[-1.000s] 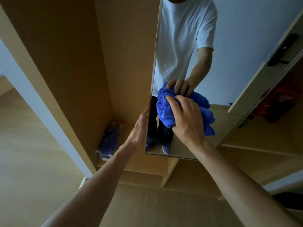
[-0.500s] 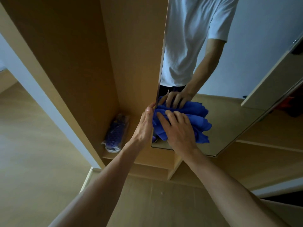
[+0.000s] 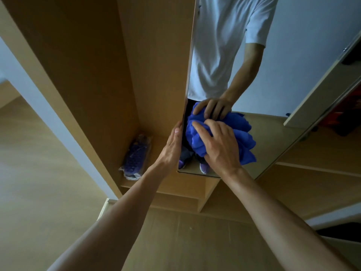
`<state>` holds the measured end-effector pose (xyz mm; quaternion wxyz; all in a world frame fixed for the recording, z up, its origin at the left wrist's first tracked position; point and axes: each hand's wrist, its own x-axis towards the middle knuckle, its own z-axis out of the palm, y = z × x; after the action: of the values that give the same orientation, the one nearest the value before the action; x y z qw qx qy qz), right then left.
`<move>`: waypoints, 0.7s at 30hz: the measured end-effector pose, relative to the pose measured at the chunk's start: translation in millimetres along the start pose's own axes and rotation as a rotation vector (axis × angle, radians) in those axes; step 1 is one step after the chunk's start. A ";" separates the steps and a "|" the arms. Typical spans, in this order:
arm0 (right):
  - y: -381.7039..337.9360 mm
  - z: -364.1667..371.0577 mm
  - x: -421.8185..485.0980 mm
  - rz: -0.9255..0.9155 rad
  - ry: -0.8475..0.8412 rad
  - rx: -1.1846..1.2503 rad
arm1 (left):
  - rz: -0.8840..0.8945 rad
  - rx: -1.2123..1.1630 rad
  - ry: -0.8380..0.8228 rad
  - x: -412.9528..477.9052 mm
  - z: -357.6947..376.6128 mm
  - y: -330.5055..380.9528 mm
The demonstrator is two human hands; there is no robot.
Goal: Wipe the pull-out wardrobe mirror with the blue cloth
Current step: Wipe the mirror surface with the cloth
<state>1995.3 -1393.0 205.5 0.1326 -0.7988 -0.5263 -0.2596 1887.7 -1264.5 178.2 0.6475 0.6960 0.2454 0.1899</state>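
The blue cloth (image 3: 197,139) was bunched into a wad low on the mirror (image 3: 273,137), close to its left edge and a little above its bottom edge. The right hand (image 3: 220,147) lay over the wad, its grip closed on the cloth with the fingers spread and curled into the folds, pressing it against the glass. The left hand (image 3: 172,147) rested along the mirror's left edge just beside the cloth. Its grip was apart, with the fingers straight and the thumb on the rim.

The glass reflected the cloth, the hand on it, a white T-shirt and purple shoes on a wooden floor. The mirror stood out from a light wooden wardrobe (image 3: 97,65). On the wardrobe's bottom shelf, left of the mirror, lay a purple item in clear plastic wrap (image 3: 136,157). Pale wooden flooring (image 3: 39,192) spread below both forearms.
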 end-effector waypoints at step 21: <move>44.6 47.7 -61.3 -0.105 -0.216 -0.101 | 0.044 0.024 0.044 -2.3 13.3 -22.6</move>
<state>2029.9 -1435.4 134.6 0.0209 -0.7991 -0.5648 -0.2050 1891.4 -1275.6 154.7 0.6292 0.7047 0.2463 0.2163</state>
